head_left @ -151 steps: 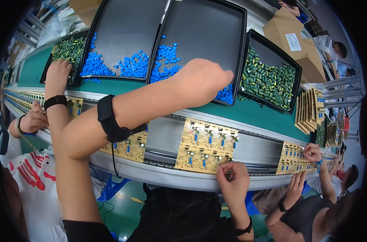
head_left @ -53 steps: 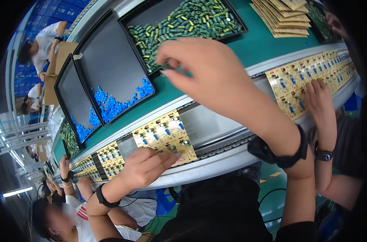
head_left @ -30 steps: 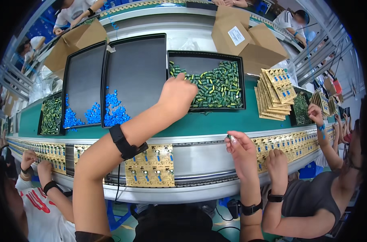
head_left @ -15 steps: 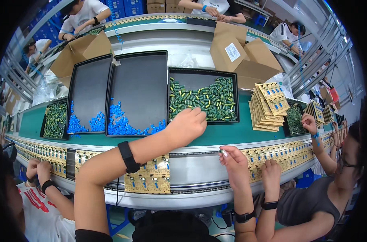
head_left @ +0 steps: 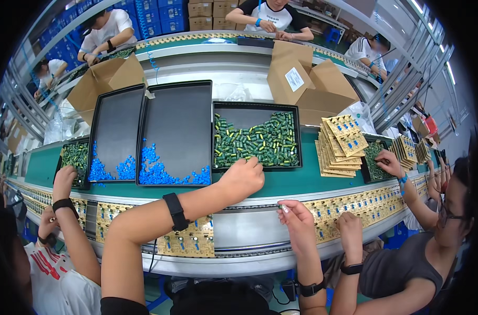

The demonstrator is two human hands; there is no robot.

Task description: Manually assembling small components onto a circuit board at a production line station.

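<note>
My left hand (head_left: 243,181) is closed at the front edge of a black tray (head_left: 216,139) of green electrolytic capacitors (head_left: 257,137). Its fingertips face away, so what they hold is hidden. Over the conveyor, my right hand (head_left: 299,220) pinches a small green capacitor (head_left: 281,206) between thumb and finger. Beneath my left forearm lies a tan circuit board (head_left: 189,242) carrying several mounted parts. Just right of my right hand, a run of similar boards (head_left: 354,207) sits on the conveyor.
Two black trays (head_left: 178,121) of blue disc parts (head_left: 160,170) lean at the left. Stacked boards (head_left: 341,147) stand right of the capacitor tray, with an opened cardboard box (head_left: 312,89) behind. Close on my right is a co-worker's hand (head_left: 349,228); another co-worker's hand (head_left: 64,178) is at left.
My left hand has drawn back slightly toward me from the capacitors to the tray's front edge. The left co-worker's hand has risen to the tray there. The whole view has shifted a little.
</note>
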